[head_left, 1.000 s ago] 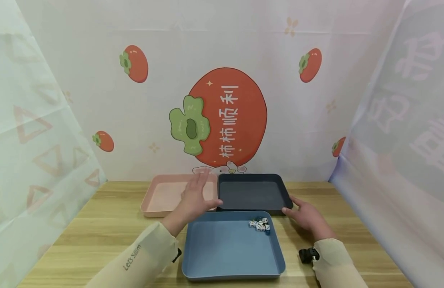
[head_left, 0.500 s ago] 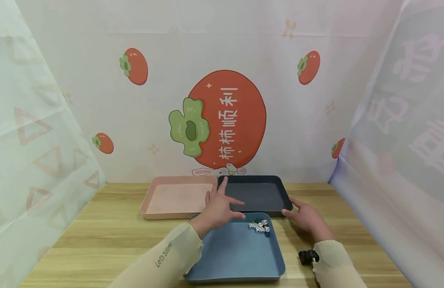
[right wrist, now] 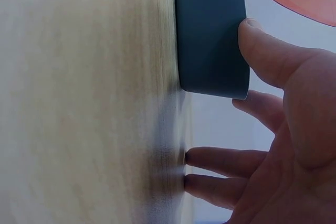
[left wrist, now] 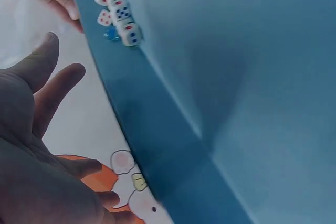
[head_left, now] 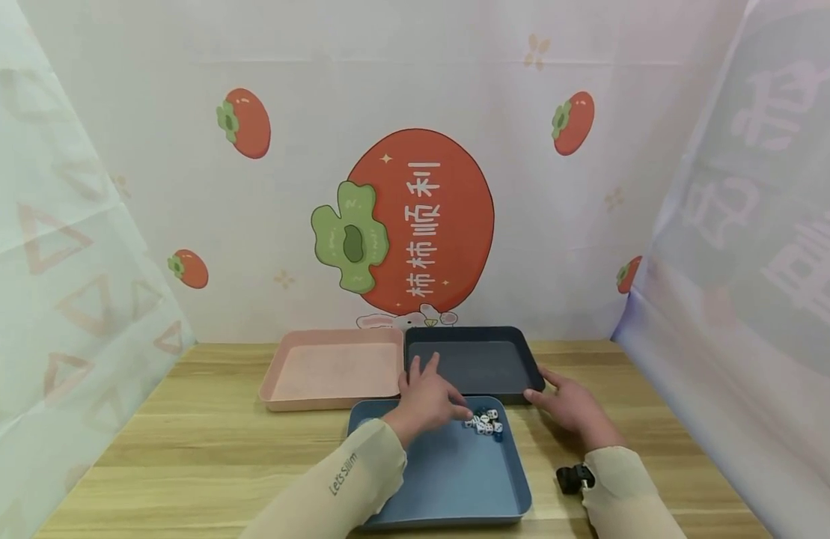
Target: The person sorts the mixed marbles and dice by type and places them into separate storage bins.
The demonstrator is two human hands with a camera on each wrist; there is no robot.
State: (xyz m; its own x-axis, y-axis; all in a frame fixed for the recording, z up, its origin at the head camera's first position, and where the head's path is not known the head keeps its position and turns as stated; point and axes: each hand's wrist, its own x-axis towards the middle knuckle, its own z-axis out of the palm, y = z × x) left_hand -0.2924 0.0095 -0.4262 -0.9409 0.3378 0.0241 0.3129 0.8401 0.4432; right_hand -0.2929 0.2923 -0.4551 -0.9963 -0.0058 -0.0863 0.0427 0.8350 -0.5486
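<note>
My left hand (head_left: 428, 400) hovers over the far edge of the blue tray (head_left: 462, 486), fingers spread and holding nothing. Its thumb and forefinger are close to a small heap of dice (head_left: 484, 423) in that tray's far right corner. In the left wrist view the dice (left wrist: 121, 11) are white with red and blue dots, with some clear blue ones among them. My right hand (head_left: 572, 408) holds the near right corner of the dark navy tray (head_left: 468, 367). In the right wrist view its thumb lies on the rim and the forefinger round the corner, other fingertips on the table.
A pink tray (head_left: 340, 370) stands left of the navy one, side by side, both behind the blue tray. The wooden table (head_left: 145, 449) ends at a white backdrop (head_left: 293, 195) printed with persimmons. Fabric walls rise on both sides.
My left hand has moved right, from over the pink tray past the navy tray's near left corner to the blue tray's far edge near the dice. The right hand stays at the navy tray.
</note>
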